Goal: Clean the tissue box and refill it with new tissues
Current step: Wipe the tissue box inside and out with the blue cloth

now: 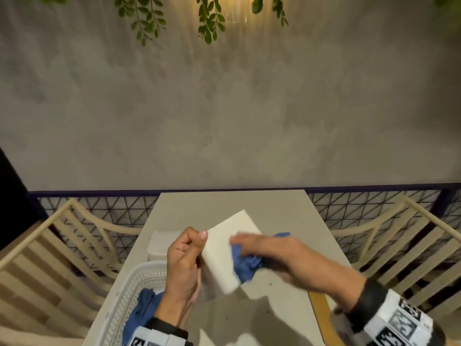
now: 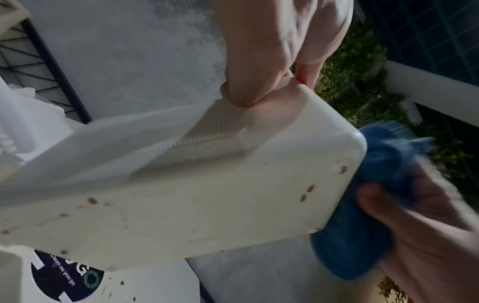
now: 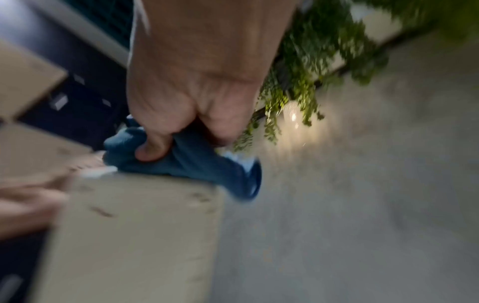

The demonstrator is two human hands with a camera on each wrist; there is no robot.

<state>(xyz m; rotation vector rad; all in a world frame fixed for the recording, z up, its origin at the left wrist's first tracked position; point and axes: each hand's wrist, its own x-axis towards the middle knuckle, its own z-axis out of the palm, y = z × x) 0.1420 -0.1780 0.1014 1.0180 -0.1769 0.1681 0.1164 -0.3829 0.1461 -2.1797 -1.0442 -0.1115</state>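
On a pale outdoor table (image 1: pixel 274 208), the right hand (image 1: pixel 279 250) clutches a blue cloth (image 1: pixel 247 265) against the speckled white tissue box (image 1: pixel 224 255); the left hand (image 1: pixel 184 265) grips it, tilted, apparently steadying it for wiping.

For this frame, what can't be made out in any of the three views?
- Tissue box opening: not shown in any view, so what is inside is unknown.
- Right hand fingertips: motion-blurred in head view; right wrist view smeared too.
- Blue cloth contact patch: covered by the hand.
- Basket contents: cut off by the bottom edge, partly behind the left hand.
- Sticker text: blurred, left wrist view.
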